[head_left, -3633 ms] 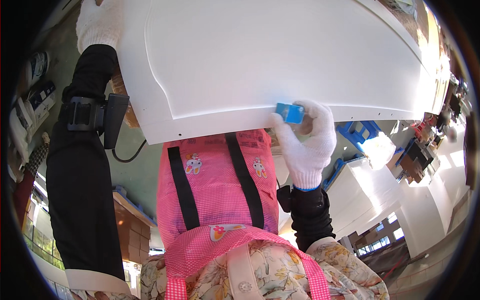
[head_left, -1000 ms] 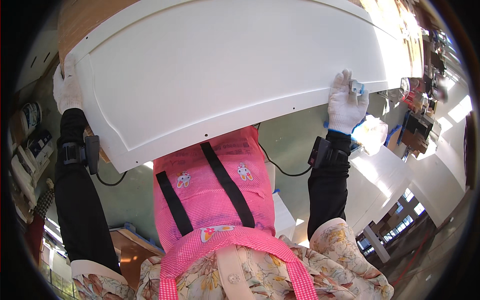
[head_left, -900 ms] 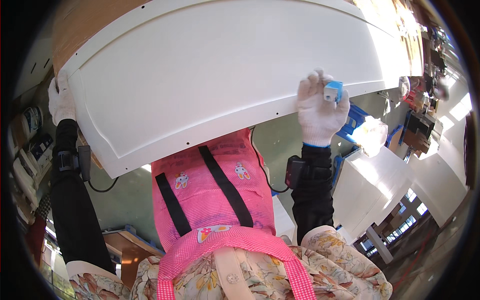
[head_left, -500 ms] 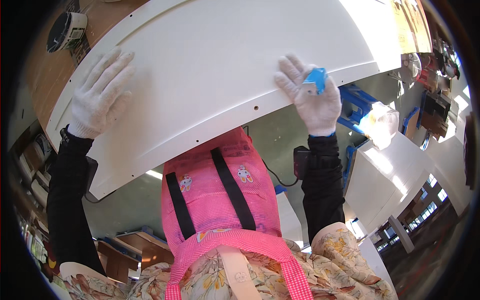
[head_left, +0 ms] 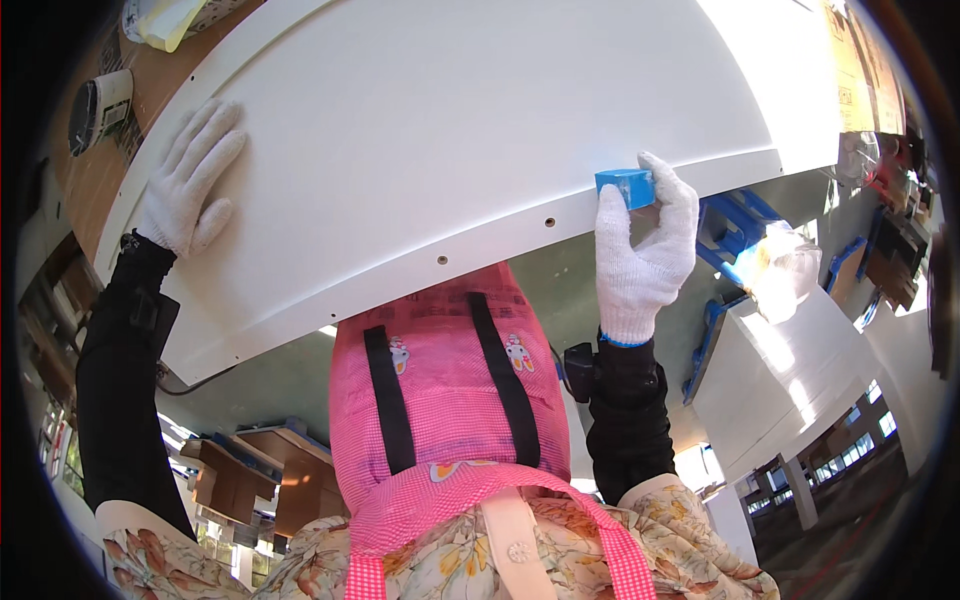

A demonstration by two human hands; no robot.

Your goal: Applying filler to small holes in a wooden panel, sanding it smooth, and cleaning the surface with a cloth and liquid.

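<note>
Left hand (head_left: 188, 180) spread flat, upper left, on the stiff, likely heavy white panel (head_left: 480, 130); right hand (head_left: 642, 250) pinches a small blue block (head_left: 625, 185) at its lower edge.

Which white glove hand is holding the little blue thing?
The right hand. It pinches the small blue block against the near edge of the big white panel. The left hand holds nothing and lies flat on the panel, fingers spread.

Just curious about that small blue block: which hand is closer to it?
Right. The right hand pinches the blue block at the white panel's near edge; the left hand lies flat far across the panel.
</note>
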